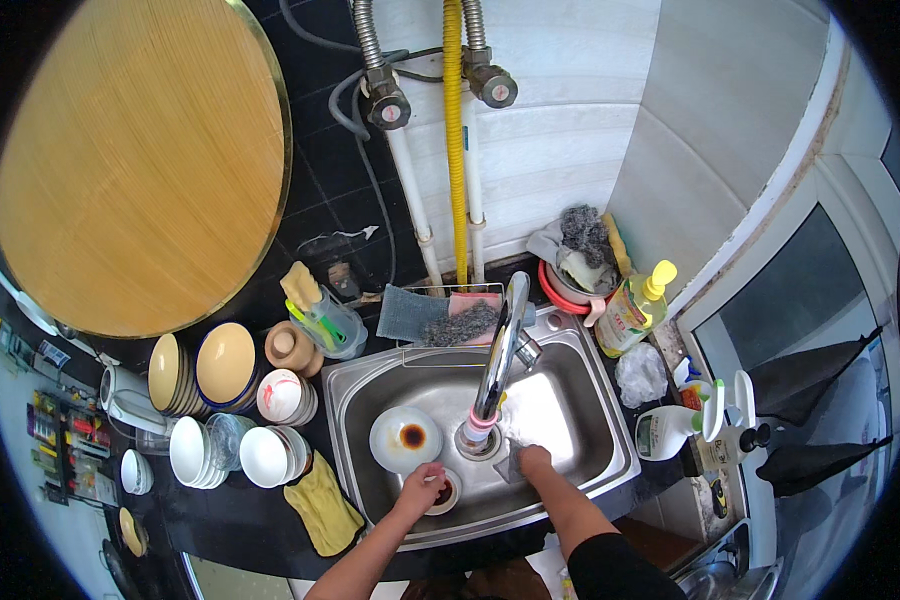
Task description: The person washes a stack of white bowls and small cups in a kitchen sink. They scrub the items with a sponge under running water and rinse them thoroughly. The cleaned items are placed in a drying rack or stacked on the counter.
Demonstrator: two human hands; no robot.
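Left hand (pixel 420 490) at small white bowl (pixel 451 502), dark residue inside; grip unclear. Right hand (pixel 536 461) grips crumpled grey cloth (pixel 511 463).

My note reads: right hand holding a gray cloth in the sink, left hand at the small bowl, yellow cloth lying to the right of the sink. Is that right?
Not quite: the head view shows the yellow cloth lying to the left of the sink. The right hand holding the gray cloth and the left hand at the small bowl are right.
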